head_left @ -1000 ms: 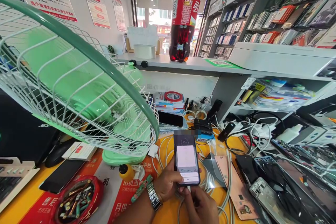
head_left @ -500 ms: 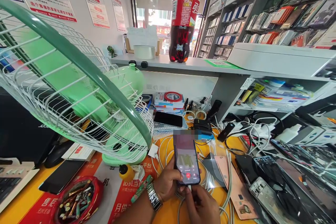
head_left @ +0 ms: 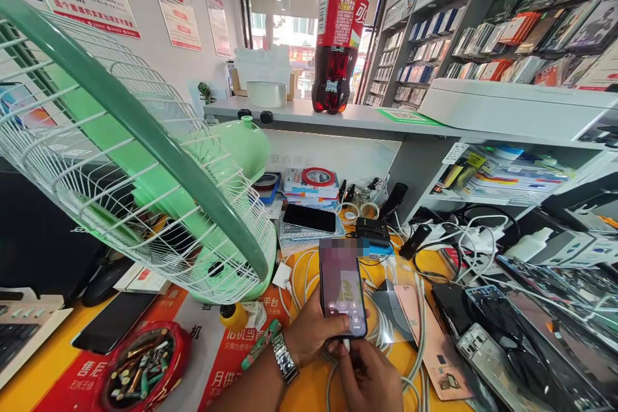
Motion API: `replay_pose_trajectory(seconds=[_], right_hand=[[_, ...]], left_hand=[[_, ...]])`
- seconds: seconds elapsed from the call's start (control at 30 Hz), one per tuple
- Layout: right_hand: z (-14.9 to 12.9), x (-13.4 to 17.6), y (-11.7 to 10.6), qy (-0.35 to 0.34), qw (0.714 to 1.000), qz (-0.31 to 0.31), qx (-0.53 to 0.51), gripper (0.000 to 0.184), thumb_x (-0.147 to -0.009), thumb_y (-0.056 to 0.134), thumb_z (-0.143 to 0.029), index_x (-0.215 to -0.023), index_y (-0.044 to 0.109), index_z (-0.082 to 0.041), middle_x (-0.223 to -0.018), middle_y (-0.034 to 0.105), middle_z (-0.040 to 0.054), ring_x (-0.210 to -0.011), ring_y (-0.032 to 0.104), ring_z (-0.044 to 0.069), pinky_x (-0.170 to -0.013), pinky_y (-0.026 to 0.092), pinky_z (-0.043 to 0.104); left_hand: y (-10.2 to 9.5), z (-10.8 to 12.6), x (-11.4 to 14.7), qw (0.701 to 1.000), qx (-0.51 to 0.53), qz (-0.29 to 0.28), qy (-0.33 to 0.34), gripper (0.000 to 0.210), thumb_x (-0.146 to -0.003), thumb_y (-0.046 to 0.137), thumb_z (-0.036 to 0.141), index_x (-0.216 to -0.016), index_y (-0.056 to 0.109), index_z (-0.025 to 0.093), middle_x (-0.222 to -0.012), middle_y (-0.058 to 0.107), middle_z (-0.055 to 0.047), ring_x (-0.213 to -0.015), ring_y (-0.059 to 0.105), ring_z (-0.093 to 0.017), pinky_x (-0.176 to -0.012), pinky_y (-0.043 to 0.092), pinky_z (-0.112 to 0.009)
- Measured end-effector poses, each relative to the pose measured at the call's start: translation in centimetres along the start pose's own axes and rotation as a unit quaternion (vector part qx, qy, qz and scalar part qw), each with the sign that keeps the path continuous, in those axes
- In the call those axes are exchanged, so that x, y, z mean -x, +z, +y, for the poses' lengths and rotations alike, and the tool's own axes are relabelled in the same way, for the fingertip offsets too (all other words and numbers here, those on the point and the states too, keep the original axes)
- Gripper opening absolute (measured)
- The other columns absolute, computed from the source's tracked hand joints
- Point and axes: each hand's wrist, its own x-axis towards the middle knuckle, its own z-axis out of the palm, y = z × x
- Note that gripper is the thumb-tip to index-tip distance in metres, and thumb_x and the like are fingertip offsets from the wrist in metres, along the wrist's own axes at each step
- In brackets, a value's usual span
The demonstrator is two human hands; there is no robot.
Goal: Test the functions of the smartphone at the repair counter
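My left hand, with a metal watch at the wrist, is wrapped round a smartphone held upright. Its thumb lies across the lower part of the lit screen, where small white icons show. Below the phone, my right hand pinches the white plug of a charging cable at the bottom edge of the phone. How deep the plug sits, I cannot tell. Loops of pale cable lie on the yellow tabletop behind and beside both hands.
A green fan stands close on the left, behind a red ashtray full of butts. Another phone lies at the back. Phone parts and tangled cables crowd the right. A cola bottle stands on the shelf.
My left thumb has slid right across the lower screen, over where a red button showed. The fan head has swung a little to the left. My right hand stays at the plug.
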Motion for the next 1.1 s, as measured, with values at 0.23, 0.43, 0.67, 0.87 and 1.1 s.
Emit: replay_pose_trajectory(seconds=[0.23, 0.43, 0.67, 0.87, 1.1], right_hand=[[0.0, 0.1, 0.1, 0.012, 1.0, -0.006, 0.012, 0.042, -0.091, 0.041, -0.047, -0.064, 0.058, -0.02, -0.053, 0.058, 0.0027, -0.048, 0.057, 0.015, -0.047, 0.04, 0.023], [0.0, -0.2, -0.3, 0.021, 0.998, 0.016, 0.055, 0.045, -0.09, 0.041, -0.051, -0.064, 0.06, -0.02, -0.049, 0.057, 0.0021, -0.045, 0.055, 0.015, -0.045, 0.038, 0.024], [0.2, 0.0, -0.5, 0.012, 0.996, 0.036, 0.082, 0.042, -0.094, 0.037, -0.046, -0.079, 0.064, -0.018, -0.06, 0.067, 0.0062, -0.054, 0.065, 0.02, -0.049, 0.042, 0.026], [0.3, 0.1, -0.8, -0.003, 0.988, 0.042, 0.147, 0.04, -0.095, 0.037, -0.042, -0.087, 0.068, -0.017, -0.067, 0.072, 0.0071, -0.054, 0.068, 0.021, -0.046, 0.043, 0.028], [1.1, 0.0, -1.3, -0.029, 0.983, 0.042, 0.178, 0.043, -0.094, 0.039, -0.042, -0.092, 0.072, -0.014, -0.064, 0.073, 0.0072, -0.047, 0.067, 0.019, -0.044, 0.044, 0.026]], left_hand=[[0.0, 0.0, 0.2, 1.0, -0.01, 0.014, -0.015, 0.066, -0.067, 0.075, 0.022, -0.123, 0.042, 0.015, -0.102, 0.065, -0.015, -0.063, 0.061, -0.014, -0.034, 0.037, -0.012], [-0.4, -0.6, -0.1, 0.998, 0.063, 0.017, 0.01, 0.059, -0.071, 0.059, 0.024, -0.127, 0.043, 0.014, -0.094, 0.063, -0.011, -0.051, 0.052, -0.011, -0.031, 0.034, -0.015], [-0.6, -0.7, -0.5, 0.993, 0.11, -0.039, 0.036, 0.048, -0.077, 0.047, 0.021, -0.124, 0.045, 0.016, -0.096, 0.061, -0.011, -0.059, 0.059, -0.017, -0.033, 0.041, -0.019], [-0.2, -0.4, -0.3, 0.986, 0.165, -0.026, 0.021, 0.038, -0.075, 0.049, 0.028, -0.112, 0.054, 0.021, -0.095, 0.063, -0.007, -0.072, 0.063, -0.021, -0.043, 0.047, -0.022], [-0.1, -0.6, -0.5, 0.981, 0.19, -0.026, 0.012, 0.032, -0.081, 0.042, 0.033, -0.107, 0.058, 0.023, -0.091, 0.063, -0.004, -0.078, 0.062, -0.022, -0.051, 0.047, -0.026]])
